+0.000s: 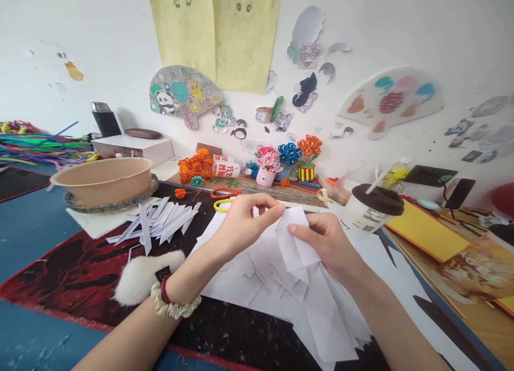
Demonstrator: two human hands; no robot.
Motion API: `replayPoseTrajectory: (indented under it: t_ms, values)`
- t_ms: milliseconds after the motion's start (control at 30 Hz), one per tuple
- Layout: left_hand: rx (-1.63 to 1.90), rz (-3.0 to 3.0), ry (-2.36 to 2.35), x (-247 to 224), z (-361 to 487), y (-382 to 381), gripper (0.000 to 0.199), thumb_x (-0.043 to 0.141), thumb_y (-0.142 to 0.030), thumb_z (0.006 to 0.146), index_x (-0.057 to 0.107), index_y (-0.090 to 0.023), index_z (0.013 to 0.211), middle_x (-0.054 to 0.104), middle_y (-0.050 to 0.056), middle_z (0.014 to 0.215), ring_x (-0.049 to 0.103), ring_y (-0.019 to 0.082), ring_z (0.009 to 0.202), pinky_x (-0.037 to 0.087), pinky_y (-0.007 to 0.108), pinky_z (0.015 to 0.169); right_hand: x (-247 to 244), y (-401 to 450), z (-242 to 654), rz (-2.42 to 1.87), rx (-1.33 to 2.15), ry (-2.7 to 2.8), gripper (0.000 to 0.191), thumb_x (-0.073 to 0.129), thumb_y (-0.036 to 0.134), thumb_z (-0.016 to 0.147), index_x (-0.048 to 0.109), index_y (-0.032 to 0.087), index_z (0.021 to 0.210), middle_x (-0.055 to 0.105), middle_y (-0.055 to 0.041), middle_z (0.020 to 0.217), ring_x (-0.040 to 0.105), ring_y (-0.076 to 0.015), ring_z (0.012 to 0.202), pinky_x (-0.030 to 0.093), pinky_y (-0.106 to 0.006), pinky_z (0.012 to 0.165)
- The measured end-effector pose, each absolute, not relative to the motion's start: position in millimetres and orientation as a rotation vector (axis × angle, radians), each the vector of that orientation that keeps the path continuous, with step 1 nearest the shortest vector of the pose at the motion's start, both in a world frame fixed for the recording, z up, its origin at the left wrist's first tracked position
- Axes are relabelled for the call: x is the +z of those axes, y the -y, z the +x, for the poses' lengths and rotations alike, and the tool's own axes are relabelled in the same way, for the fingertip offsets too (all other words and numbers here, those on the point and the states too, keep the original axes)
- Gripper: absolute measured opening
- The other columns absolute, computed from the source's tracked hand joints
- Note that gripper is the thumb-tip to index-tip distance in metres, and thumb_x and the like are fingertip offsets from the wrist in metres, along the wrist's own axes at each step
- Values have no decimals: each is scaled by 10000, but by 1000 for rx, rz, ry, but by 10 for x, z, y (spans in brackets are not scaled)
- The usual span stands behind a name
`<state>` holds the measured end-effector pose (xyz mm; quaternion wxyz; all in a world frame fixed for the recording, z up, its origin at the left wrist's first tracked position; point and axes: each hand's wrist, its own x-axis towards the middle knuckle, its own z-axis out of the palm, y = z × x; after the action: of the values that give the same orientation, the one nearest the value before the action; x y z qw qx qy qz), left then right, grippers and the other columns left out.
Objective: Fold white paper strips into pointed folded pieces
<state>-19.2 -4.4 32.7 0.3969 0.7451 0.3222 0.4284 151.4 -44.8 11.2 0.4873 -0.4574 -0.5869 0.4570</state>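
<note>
Between my two hands is a small folded piece of white paper (295,248), held up over a heap of white paper pieces (257,280). My right hand (325,242) grips it, thumb pressed on its front face. My left hand (252,221) has its thumb and index finger pinched at the paper's upper left corner. A cream scrunchie and a dark red band circle my left wrist. A pile of narrow folded paper strips (164,221) lies to the left on the black and red mat (80,274).
A pink basin (100,181) stands at the left, near a white fluffy object (140,280). Behind my hands are scissors with red and yellow handles (223,205) and pipe-cleaner flowers (269,159). A lidded cup with a straw (367,207) stands close to my right hand.
</note>
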Motion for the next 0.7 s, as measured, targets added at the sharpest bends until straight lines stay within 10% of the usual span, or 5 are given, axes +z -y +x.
replayPoseTrajectory:
  t_ms: [700]
  values:
    - [1199,2251,-872,277,-132,136,237,432,-198,934,441,-177,698,491,-12,700,423,134,678,326,274,647,119,469,1517,-1117,1154,1438,326,687,397,730,593,139,554,407,35,508,333,-82,470,238,-223,424]
